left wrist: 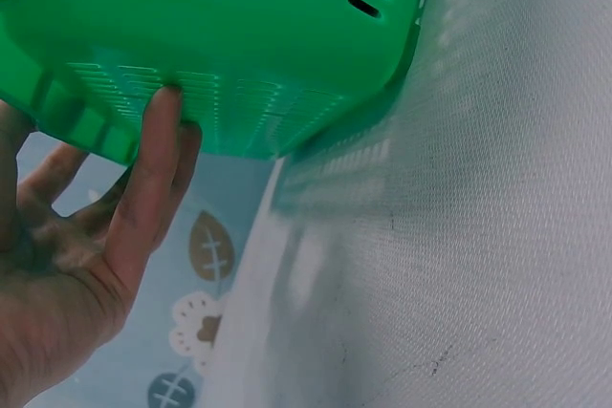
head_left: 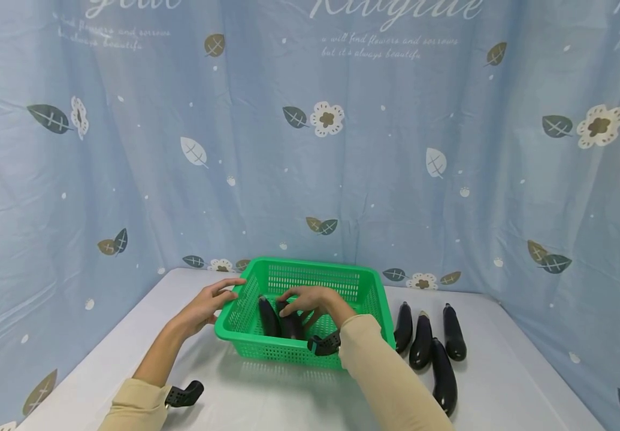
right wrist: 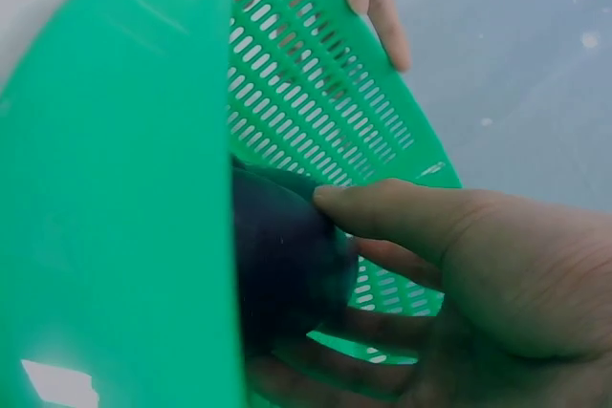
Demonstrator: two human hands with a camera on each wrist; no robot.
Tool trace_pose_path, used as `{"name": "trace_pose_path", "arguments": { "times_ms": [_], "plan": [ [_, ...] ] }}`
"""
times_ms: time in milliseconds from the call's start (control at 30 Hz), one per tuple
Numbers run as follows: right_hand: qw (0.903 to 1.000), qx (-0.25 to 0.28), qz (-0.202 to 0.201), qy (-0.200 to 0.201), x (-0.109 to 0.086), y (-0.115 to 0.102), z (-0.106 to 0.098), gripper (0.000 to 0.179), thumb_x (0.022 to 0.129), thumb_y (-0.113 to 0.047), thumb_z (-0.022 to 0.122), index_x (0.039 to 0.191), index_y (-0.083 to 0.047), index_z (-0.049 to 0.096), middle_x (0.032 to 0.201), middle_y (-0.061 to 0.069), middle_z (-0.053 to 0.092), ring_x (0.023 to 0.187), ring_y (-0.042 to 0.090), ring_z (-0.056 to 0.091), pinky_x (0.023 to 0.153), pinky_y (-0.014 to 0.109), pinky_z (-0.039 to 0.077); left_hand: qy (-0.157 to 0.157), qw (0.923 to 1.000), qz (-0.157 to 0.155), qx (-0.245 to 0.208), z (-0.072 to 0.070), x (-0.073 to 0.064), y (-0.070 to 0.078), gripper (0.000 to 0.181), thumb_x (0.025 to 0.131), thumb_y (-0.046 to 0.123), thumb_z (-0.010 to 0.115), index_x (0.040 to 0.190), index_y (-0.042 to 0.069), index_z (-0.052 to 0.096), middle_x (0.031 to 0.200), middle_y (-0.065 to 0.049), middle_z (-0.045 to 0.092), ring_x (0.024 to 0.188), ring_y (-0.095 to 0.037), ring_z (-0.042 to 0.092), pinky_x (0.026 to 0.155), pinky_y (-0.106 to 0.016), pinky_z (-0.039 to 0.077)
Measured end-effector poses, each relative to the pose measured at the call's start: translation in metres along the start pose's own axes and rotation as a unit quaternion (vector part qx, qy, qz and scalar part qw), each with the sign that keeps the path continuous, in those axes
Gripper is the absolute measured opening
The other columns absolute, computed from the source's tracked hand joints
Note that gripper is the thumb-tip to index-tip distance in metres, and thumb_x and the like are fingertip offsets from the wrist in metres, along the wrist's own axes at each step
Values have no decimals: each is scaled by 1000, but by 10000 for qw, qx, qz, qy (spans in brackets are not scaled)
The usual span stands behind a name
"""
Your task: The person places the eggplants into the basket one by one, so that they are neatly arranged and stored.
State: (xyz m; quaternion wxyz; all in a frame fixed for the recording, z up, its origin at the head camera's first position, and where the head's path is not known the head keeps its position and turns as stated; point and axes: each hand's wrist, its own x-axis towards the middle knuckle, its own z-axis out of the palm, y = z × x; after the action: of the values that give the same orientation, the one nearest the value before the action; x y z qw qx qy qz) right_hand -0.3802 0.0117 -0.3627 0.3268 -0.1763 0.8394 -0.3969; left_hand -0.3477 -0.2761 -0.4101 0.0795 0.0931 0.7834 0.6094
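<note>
A green perforated plastic basket (head_left: 272,341) stands on the white table. At its left end my left hand (head_left: 202,308) grips the rim; in the left wrist view, fingers of this hand (left wrist: 86,265) press against the outer wall. Inside the basket my right hand (head_left: 317,299) holds a dark purple eggplant (head_left: 290,326), with the thumb on one side and the fingers around the other. The basket wall hides part of this eggplant (right wrist: 287,255) in the right wrist view. Another eggplant (head_left: 268,320) lies beside it in the basket, to the left.
Several more eggplants (head_left: 422,341) lie on the table (head_left: 509,383) just right of the basket. One of them (head_left: 443,377) is nearer the front. A blue curtain (head_left: 374,167) with leaf and flower prints hangs behind the table and along both sides.
</note>
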Motion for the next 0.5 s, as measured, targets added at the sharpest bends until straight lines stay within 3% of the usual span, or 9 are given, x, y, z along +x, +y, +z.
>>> {"name": "trace_pose_path", "arguments": {
  "times_ms": [233,500],
  "plan": [
    [9996,120,108,-241,0,1,-1,58,94,-23,68,146,-18,45,145,20,45,121,44,56,85,50,56,101,9999,-23,95,2,-1,0,51,100,37,55,148,24,43,153,-18,39,132,-38,49,73,-47,59],
    [9996,109,112,-228,-7,-1,-2,61,92,-23,70,147,-15,43,146,22,44,125,45,53,84,50,57,74,10000,12,61,1,0,-1,51,100,36,56,148,23,42,148,-20,45,121,-30,59,70,-47,59]
  ]
}}
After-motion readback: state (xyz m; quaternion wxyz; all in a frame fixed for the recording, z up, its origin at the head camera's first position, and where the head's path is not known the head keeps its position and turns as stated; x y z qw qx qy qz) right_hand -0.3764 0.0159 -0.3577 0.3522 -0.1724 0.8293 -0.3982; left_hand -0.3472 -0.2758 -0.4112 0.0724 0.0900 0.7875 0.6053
